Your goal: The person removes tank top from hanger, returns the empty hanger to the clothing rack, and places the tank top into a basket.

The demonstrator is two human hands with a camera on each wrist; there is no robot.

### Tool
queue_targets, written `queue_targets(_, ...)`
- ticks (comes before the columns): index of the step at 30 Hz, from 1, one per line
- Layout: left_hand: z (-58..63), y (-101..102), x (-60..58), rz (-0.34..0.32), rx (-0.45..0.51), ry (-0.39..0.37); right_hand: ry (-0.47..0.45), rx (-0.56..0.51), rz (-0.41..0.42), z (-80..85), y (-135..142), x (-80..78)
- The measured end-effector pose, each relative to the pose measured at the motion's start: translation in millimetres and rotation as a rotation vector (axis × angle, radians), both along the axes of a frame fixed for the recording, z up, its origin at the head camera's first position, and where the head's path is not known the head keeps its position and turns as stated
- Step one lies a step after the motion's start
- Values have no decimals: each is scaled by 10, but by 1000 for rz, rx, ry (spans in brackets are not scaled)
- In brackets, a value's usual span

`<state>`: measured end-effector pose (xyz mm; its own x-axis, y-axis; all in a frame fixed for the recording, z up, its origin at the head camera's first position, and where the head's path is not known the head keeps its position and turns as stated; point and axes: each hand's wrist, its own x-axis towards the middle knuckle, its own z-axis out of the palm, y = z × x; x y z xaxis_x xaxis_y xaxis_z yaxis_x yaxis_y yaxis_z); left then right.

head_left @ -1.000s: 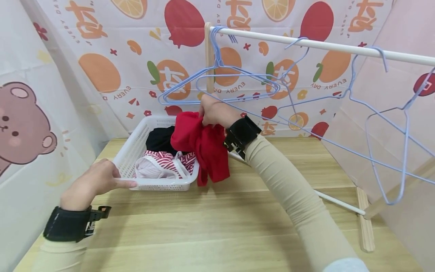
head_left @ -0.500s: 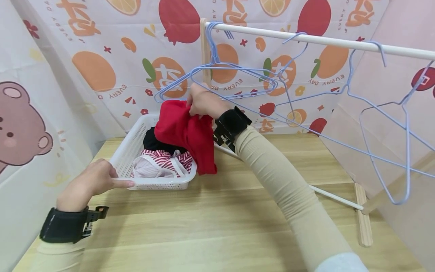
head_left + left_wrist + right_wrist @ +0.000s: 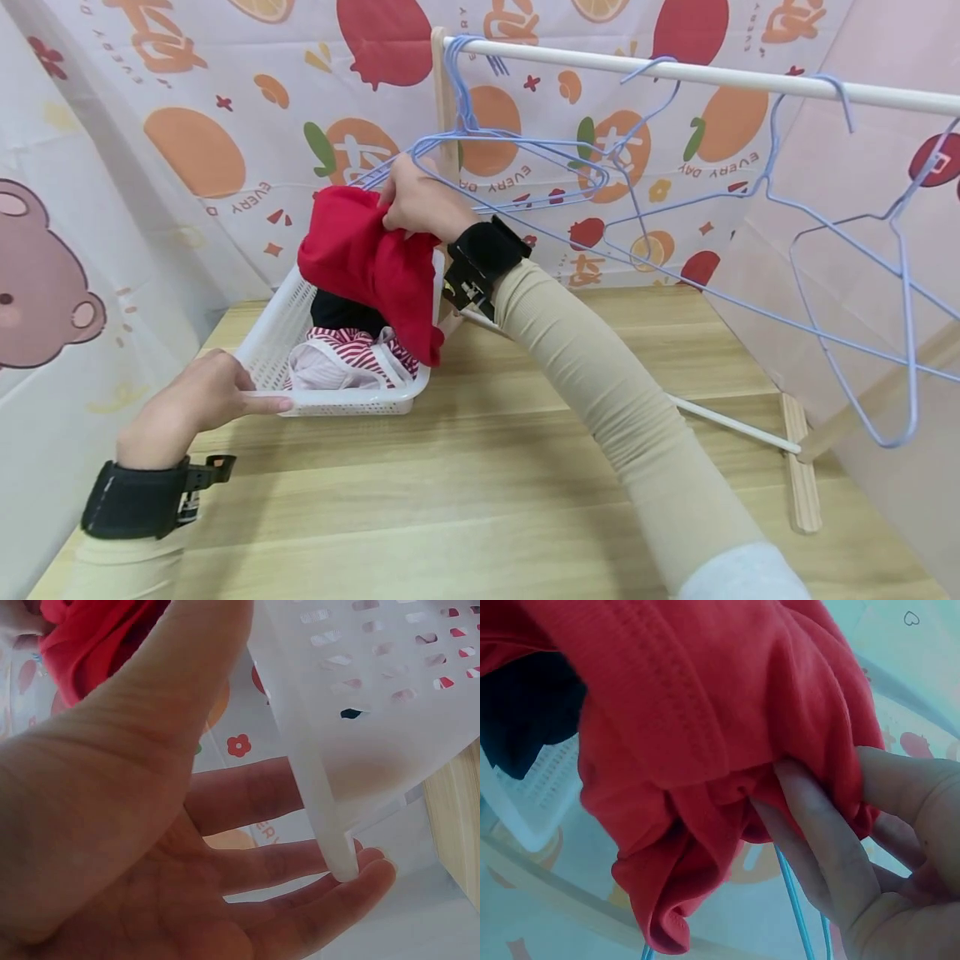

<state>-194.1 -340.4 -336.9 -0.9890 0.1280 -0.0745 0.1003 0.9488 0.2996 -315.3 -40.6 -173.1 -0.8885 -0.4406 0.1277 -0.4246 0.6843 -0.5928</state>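
Note:
My right hand (image 3: pixel 423 200) pinches a bunched red garment (image 3: pixel 348 242) above the back of a white plastic basket (image 3: pixel 345 400). In the right wrist view the red cloth (image 3: pixel 705 712) hangs in folds, held between thumb and fingers; what kind of garment it is cannot be told. My left hand (image 3: pixel 198 400) grips the basket's near left corner. Its thumb lies along the rim, and the left wrist view shows its fingers (image 3: pixel 255 791) around the rim's outer edge. Inside the basket lie a black cloth (image 3: pixel 341 312) and a red-and-white striped piece (image 3: pixel 360 354) with white parts.
A drying rack's white rail (image 3: pixel 675 75) crosses the upper right, carrying several blue wire hangers (image 3: pixel 525 142). Some hang close to my right hand and forearm. The rack's wooden foot (image 3: pixel 801 467) stands on the wooden table (image 3: pixel 480 492). A printed curtain (image 3: pixel 262 150) closes off the back.
My right hand has carried the red garment left and upward, from the basket's right side to over its back. The left hand keeps its grip on the rim. The view has shifted slightly.

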Motion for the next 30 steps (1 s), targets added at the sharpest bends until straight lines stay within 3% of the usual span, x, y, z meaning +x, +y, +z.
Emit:
queue_targets(2, 6, -6, 2, 6, 1, -10, -14, 13, -12, 28, -46, 1)
queue_targets(9, 25, -12, -5, 6, 2, -19, 100, 76, -88, 82, -185, -46)
queue_targets(14, 22, -24, -2, 6, 2, -25, 95, 80, -120, 79, -245, -71)
queue_targets(19, 10, -23, 2, 3, -1, -22, 201, 146, -160, 35, -325, -96)
queue_targets(25, 15, -5, 14, -4, -7, -5, 293, 170, -131, -27, -355, -85)
queue_targets(30, 20, 3, 12, -8, -6, 5, 266, 128, -92, -51, -359, -51)
